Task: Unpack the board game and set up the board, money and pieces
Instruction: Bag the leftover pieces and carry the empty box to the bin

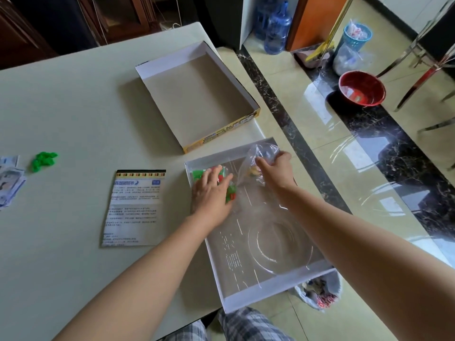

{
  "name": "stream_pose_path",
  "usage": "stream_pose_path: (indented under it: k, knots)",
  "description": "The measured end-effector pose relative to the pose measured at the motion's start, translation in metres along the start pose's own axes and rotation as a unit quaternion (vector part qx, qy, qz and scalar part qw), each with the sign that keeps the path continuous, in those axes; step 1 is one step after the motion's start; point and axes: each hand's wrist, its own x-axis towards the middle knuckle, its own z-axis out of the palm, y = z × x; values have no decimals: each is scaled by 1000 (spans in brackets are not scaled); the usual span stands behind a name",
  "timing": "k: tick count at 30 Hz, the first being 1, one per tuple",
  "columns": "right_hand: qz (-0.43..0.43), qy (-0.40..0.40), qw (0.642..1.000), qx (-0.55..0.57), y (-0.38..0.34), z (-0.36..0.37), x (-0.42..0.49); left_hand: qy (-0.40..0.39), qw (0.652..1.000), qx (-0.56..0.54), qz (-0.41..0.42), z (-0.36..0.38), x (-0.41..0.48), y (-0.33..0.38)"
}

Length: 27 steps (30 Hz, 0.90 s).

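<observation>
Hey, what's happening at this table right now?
A person is unpacking a board game. The right hand grips a clear bag over the open box, while the left hand rests on red and green pieces in the box's far corner. The empty lid lies upturned beyond it, a rule sheet lies to the left, and a green pile and money sit at the table edge. No board is in view.
</observation>
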Motion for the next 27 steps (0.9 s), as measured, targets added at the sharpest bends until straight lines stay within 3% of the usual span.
stream_pose_path:
  k: [4, 8, 11, 13, 15, 21, 27]
  knots:
    - [-111, 13, 985, -134, 2, -3, -3, 2, 1000, 14, 9, 4, 4, -5]
    - [-251, 67, 927, -271, 4, -8, -3, 17, 999, 30, 13, 5, 7, -5]
    - [-332, -14, 896, -296, 6, -10, -3, 21, 999, 24, 18, 4, 7, -7]
    - [-318, -110, 875, -346, 10, -9, -3, 21, 999, 22, 22, 4, 6, -7]
    - [-284, -158, 857, -400, 13, -6, 1, 24, 999, 21, 28, 2, 5, -9]
    - [-190, -59, 893, -403, 9, 17, 12, 25, 999, -9, 44, 0, -3, -10]
    - [-178, -46, 884, -429, 4, 23, 15, 39, 999, -1, 22, -1, -8, -12]
